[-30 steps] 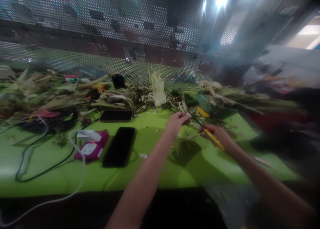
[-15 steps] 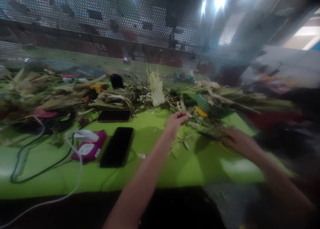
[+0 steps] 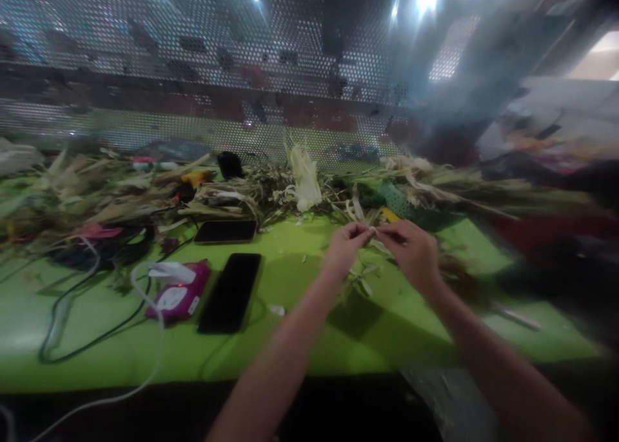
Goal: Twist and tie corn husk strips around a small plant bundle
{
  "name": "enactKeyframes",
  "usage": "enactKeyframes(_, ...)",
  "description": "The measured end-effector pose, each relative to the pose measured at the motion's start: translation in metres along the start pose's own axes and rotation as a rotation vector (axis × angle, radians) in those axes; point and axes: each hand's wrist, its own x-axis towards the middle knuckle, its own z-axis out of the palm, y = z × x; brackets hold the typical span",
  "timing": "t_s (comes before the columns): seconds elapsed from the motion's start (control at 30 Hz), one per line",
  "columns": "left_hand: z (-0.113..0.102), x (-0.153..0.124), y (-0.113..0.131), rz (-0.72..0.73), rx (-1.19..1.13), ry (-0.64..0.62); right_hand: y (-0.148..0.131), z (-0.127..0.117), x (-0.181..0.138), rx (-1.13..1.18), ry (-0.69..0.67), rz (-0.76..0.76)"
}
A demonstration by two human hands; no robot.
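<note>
Forearms (image 3: 280,365) rise from the lower edge of our view and slant inward, bringing our two hands together above the green table (image 3: 285,268), right of centre. Our left hand (image 3: 343,249) leans to the right with its thumb and forefinger pinched around a small pale piece (image 3: 372,229). Our right hand (image 3: 414,254) comes in from the other side, back of the hand upward, knuckles bent, thumb and fingers drawn to a narrow point at that same piece; we cannot tell whether they grip it or only touch it. Just below the fingertips in our view we see a leafy sprig (image 3: 362,284), blurred. Behind our right hand shows a yellow object (image 3: 389,215). Farther back, a pale husk bundle (image 3: 305,178) stands upright, and a dark phone (image 3: 229,294) lies left of our left forearm.
</note>
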Motion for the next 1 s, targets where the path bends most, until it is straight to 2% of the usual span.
enactKeyframes(0.2, -0.004, 0.003, -0.003, -0.017, 0.251, -0.066, 0.008, 0.0, -0.002, -0.044, 0.011, -0.05)
enactKeyframes(0.43, -0.03, 0.001, 0.018, 0.006, 0.779, -0.172, 0.033, -0.001, -0.008, 0.007, 0.06, 0.054)
enactKeyframes(0.53, -0.034, -0.006, 0.025, -0.035, 0.955, -0.29, 0.039, -0.004, -0.01, 0.035, 0.047, 0.096)
enactKeyframes(0.63, -0.03, -0.012, 0.022, -0.043, 1.017, -0.361, 0.042, -0.006, -0.01, 0.067, 0.054, 0.139)
enactKeyframes(0.77, -0.025, -0.016, 0.018, 0.025, 1.069, -0.327, 0.044, -0.006, -0.009, 0.12, 0.031, 0.186)
enactKeyframes(0.9, -0.025, -0.017, 0.026, 0.071, 1.176, -0.401, 0.04, -0.007, -0.011, 0.183, -0.002, 0.179)
enactKeyframes(1.0, -0.026, -0.018, 0.033, 0.038, 1.096, -0.364, 0.033, -0.012, -0.011, 0.225, -0.001, 0.167)
